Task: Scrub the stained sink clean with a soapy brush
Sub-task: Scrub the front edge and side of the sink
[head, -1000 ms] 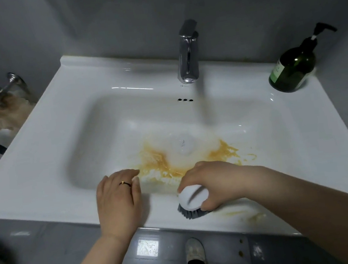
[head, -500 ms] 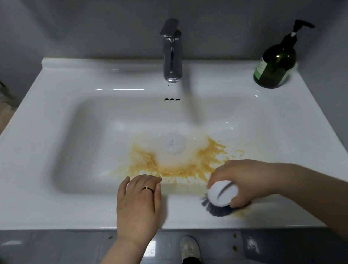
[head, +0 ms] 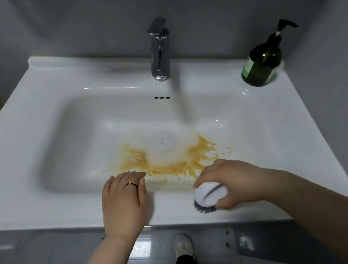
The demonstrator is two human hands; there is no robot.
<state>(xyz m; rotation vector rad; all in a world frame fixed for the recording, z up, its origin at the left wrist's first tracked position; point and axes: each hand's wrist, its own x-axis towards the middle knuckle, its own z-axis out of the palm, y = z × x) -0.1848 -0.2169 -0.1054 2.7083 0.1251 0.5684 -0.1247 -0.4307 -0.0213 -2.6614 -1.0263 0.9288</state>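
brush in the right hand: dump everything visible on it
The round scrub brush has a smooth white domed top, plastic by the look, crossed by one dark curved groove, with dark grey bristles splayed beneath. It sits bristles-down, slightly tilted, on the white sink's front rim, near the right end of the orange-brown stain. The right hand grips it from the right, fingers curled over the dome. No foam shows.

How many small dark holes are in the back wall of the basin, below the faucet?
3, in a short row on the basin wall under the faucet: left hole, middle hole, right hole. None appears hidden.
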